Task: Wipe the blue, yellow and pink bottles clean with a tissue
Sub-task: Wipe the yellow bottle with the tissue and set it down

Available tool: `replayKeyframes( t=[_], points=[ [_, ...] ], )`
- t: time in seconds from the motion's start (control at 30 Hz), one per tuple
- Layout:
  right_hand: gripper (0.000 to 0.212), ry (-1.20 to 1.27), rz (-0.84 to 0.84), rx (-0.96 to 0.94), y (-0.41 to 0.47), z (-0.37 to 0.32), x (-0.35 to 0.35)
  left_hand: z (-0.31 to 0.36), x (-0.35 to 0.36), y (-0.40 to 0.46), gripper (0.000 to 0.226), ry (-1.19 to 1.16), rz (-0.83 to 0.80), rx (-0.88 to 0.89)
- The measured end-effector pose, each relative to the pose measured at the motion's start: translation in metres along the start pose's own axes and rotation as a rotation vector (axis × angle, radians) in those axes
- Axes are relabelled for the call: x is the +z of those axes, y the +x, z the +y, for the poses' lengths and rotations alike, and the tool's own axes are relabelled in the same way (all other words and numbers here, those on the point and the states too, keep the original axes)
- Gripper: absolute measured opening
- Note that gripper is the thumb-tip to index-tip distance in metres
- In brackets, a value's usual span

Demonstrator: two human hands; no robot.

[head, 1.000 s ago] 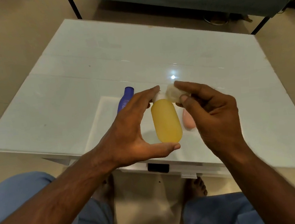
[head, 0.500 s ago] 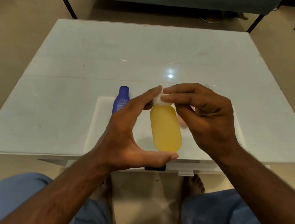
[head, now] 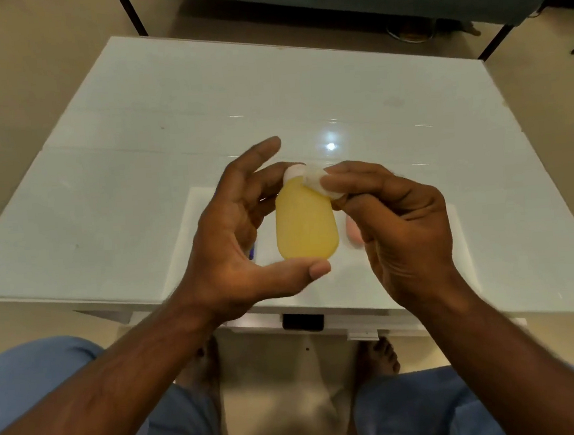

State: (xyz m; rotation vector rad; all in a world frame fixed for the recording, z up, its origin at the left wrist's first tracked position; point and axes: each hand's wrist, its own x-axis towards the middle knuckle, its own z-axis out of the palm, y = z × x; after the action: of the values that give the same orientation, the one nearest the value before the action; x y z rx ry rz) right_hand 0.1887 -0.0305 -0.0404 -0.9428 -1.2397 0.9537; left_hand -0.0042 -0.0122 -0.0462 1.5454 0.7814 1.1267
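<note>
At the left, only a sliver of the blue bottle (head: 252, 251) shows on the table (head: 106, 204), hidden behind the left hand (head: 232, 242). That hand holds the yellow bottle (head: 305, 226) upright above the near middle of the table, thumb under its rounded base and fingers behind its top near the white cap (head: 292, 174); its grip is clamped on the bottle end to end, with the forefinger lifted free. Just right of the cap, the right hand (head: 403, 228) has its grip pinched on a small folded tissue (head: 320, 183), which is pressed against the bottle's right shoulder. Behind that hand a bit of the pink bottle (head: 352, 232) lies on the table, mostly covered.

The yellow bottle looks like smooth, soft plastic, light and probably a little squeezable, so it could slip or turn under rubbing; holding it by base and top, as now, leaves the broad sides open to the tissue. The tissue is thin and limp, likely to tear or bunch if dragged hard, so a folded pad under the fingertips suits it.

Counted: three bottles, one each of blue, yellow and pink; one tissue; two hands. By my judgement the yellow one is mid-wipe, near its neck.
</note>
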Motion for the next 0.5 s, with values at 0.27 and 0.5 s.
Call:
replayKeyframes(
  t=[0.27, 0.5],
  points=[
    [0.024, 0.043, 0.011, 0.092, 0.0014, -0.0044, 0.0049, -0.001, -0.0009, -0.0018, 0.107, -0.036, -0.029, -0.109],
    [0.021, -0.103, -0.002, 0.144, 0.0022, -0.0051, -0.0009, -0.0067, 0.0003, -0.0038, 0.115, 0.06, -0.104, -0.123]
  ],
)
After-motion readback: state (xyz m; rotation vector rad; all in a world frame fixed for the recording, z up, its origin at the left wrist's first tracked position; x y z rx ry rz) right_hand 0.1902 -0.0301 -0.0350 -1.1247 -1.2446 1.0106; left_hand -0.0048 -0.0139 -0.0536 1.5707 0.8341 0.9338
